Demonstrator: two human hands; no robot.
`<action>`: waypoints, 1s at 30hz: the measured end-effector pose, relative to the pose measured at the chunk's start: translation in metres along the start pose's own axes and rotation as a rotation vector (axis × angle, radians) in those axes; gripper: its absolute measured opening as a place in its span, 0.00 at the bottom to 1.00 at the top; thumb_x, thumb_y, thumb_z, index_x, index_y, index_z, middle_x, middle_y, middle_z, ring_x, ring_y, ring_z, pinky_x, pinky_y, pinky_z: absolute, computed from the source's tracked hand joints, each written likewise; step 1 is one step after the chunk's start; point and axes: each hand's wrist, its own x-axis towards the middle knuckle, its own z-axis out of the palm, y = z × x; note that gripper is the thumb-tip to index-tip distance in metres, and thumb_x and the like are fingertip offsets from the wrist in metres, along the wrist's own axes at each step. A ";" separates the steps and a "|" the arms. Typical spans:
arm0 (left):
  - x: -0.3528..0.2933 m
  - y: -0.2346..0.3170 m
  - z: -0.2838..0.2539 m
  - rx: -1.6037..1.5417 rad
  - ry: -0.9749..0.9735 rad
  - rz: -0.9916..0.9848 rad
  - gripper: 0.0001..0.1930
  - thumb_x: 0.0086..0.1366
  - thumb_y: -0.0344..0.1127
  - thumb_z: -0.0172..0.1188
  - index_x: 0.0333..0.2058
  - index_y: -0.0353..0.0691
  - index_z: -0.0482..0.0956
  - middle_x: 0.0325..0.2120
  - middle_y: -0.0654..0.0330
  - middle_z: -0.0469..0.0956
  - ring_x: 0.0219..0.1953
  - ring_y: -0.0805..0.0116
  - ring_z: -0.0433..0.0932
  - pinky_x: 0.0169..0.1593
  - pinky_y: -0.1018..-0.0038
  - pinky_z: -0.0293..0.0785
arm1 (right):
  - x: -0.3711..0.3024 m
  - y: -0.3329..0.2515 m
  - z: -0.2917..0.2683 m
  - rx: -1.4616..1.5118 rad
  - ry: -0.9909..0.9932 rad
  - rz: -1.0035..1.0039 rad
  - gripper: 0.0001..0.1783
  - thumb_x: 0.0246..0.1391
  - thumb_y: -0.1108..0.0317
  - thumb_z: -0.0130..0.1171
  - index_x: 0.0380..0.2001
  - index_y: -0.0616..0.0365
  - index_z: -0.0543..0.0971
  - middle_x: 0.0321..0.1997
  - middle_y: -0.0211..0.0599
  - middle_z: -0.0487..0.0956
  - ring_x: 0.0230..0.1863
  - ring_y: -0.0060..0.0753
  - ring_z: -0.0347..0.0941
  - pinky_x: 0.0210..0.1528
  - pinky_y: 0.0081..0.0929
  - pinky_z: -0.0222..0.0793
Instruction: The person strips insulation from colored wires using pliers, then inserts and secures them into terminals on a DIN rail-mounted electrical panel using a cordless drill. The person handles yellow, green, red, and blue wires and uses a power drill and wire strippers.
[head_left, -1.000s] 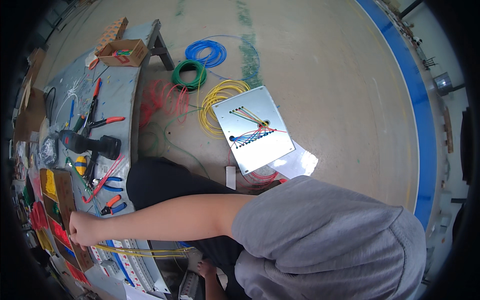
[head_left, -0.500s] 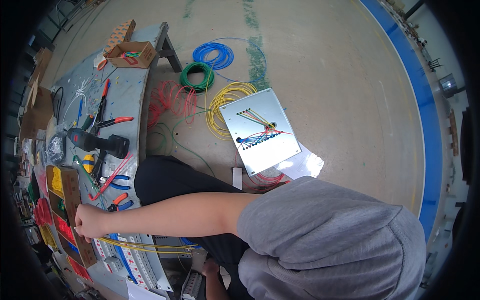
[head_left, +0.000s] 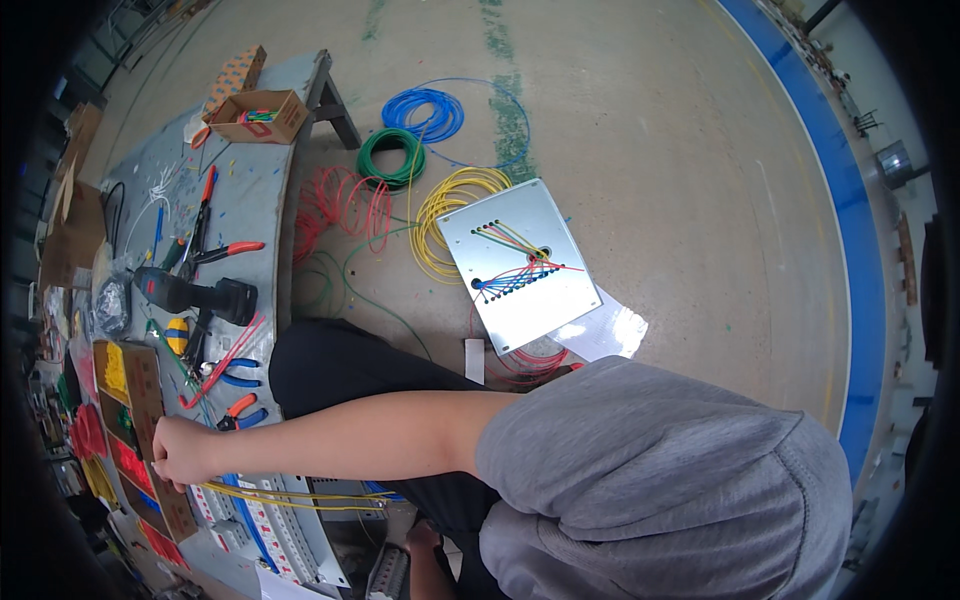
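My right hand [head_left: 183, 450] reaches across to the bench, its fingers curled together at the edge of a divided cardboard box [head_left: 178, 505]. What they pinch is hidden. Small yellow, green, red and blue pieces [head_left: 132, 463] fill the box's compartments. Several yellow wires [head_left: 290, 495] run from just under this hand toward my lap. Below them, rows of white terminal-like modules [head_left: 270, 525] lie on the bench. Low in the view, my left hand [head_left: 424, 537] is near my leg, beside a grey block-like part [head_left: 386, 572]. Its fingers are mostly hidden.
The bench [head_left: 235, 180] holds a cordless drill [head_left: 200, 295], pliers [head_left: 240, 412], cutters [head_left: 230, 250] and an open carton [head_left: 262, 118]. On the floor lie blue [head_left: 425, 108], green [head_left: 392, 158] and yellow [head_left: 440, 220] wire coils, and a white panel [head_left: 520, 265] threaded with coloured wires.
The view has shifted slightly. My right hand stays at the divided box with its fingers curled, and my left hand remains low beside my leg.
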 end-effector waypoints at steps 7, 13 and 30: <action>0.002 0.001 -0.002 0.001 -0.012 -0.005 0.14 0.75 0.43 0.62 0.42 0.35 0.81 0.30 0.58 0.83 0.32 0.65 0.83 0.38 0.70 0.79 | -0.001 -0.001 -0.001 -0.022 -0.002 -0.023 0.13 0.61 0.72 0.59 0.25 0.68 0.85 0.22 0.39 0.87 0.23 0.29 0.84 0.31 0.31 0.79; 0.004 0.002 -0.002 0.000 -0.024 -0.007 0.14 0.75 0.43 0.62 0.42 0.36 0.81 0.30 0.58 0.83 0.32 0.65 0.82 0.38 0.70 0.79 | -0.002 -0.002 -0.001 -0.007 0.007 -0.018 0.14 0.60 0.73 0.59 0.23 0.69 0.85 0.21 0.39 0.87 0.23 0.30 0.84 0.32 0.32 0.79; 0.011 0.011 -0.010 -0.007 -0.042 -0.022 0.15 0.76 0.44 0.61 0.42 0.36 0.81 0.30 0.58 0.83 0.32 0.65 0.82 0.37 0.70 0.79 | -0.002 -0.003 -0.005 -0.014 -0.008 -0.002 0.13 0.61 0.72 0.60 0.25 0.69 0.85 0.21 0.39 0.87 0.23 0.30 0.84 0.31 0.32 0.78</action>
